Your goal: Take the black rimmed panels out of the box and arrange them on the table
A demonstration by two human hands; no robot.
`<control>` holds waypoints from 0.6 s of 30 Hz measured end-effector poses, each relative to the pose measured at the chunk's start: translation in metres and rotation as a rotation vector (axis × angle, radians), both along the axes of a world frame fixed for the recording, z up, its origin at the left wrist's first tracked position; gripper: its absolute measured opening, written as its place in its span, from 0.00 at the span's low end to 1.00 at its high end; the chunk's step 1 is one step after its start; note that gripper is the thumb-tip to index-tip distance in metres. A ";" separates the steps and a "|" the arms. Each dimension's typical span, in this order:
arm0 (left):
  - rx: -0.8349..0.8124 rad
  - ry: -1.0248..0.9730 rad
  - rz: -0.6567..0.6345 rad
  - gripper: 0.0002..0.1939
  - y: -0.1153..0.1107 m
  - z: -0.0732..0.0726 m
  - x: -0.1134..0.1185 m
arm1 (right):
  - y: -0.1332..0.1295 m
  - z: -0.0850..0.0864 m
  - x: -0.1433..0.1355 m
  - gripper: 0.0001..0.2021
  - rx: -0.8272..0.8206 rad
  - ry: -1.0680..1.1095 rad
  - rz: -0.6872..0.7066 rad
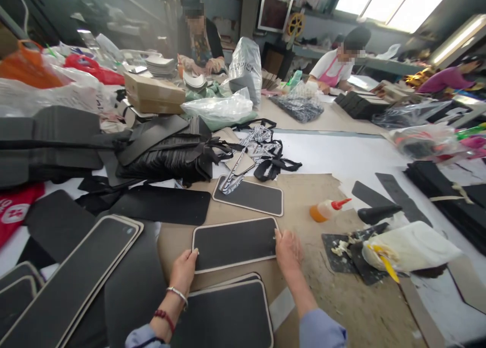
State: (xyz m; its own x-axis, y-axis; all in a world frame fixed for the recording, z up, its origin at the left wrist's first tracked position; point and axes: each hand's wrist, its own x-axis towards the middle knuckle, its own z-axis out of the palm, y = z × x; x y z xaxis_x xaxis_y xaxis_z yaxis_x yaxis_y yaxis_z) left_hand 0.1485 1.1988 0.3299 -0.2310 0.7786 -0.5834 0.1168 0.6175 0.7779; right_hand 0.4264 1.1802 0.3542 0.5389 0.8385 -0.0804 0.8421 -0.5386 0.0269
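Note:
A black rectangular panel with a beige border (pixel 235 244) is held between my two hands above the brown work board. My left hand (pixel 183 269) pinches its left edge, thumb on top. At the right edge, my right hand (pixel 288 249) grips with the fingers partly hidden beneath. Closer to me lies a stack of similar bordered panels (pixel 228 315), and just beyond the held one rests a smaller bordered panel (pixel 250 196). A plain black piece (pixel 163 205) lies to the left of that.
A squeeze bottle (pixel 322 210) with a red tip lies on the right, near a white glue container (pixel 413 247) with a yellow-handled tool. Long bordered panels (pixel 87 267) lie at left. Bundled black pieces (pixel 167 153) and patterned straps (pixel 261 140) are farther back. Several people work beyond.

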 end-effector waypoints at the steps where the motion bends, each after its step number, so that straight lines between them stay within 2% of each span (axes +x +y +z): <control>1: 0.004 0.030 -0.017 0.21 0.000 0.000 0.000 | 0.000 0.002 -0.005 0.18 0.052 0.004 0.019; 3: 0.009 0.114 -0.064 0.20 -0.001 0.000 -0.001 | 0.002 0.005 -0.026 0.19 0.155 0.081 0.174; 5: 0.007 0.190 -0.108 0.20 -0.001 0.000 -0.001 | 0.006 0.006 -0.056 0.23 0.197 0.244 0.470; 7: -0.004 0.229 -0.119 0.21 -0.001 -0.001 -0.001 | 0.011 0.004 -0.085 0.28 0.157 0.428 0.791; 9: -0.005 0.215 -0.091 0.21 -0.002 -0.003 -0.001 | 0.015 0.001 -0.102 0.32 0.079 0.554 0.966; 11: -0.005 0.135 -0.033 0.21 -0.002 -0.006 -0.002 | 0.018 -0.005 -0.104 0.33 0.023 0.595 1.013; 14: -0.040 -0.026 0.058 0.22 -0.003 -0.008 -0.001 | 0.019 -0.017 -0.090 0.33 0.031 0.561 0.989; 18: -0.124 -0.089 0.166 0.21 -0.001 0.002 0.004 | 0.019 -0.027 -0.071 0.34 0.091 0.505 0.944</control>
State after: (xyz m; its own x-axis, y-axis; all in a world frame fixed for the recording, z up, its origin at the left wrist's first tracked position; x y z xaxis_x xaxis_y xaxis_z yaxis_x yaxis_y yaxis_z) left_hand 0.1523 1.1981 0.3318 -0.2936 0.6553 -0.6959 -0.0604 0.7139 0.6977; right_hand 0.3559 1.1991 0.3270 -0.4077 0.9127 -0.0288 0.8216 0.3529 -0.4477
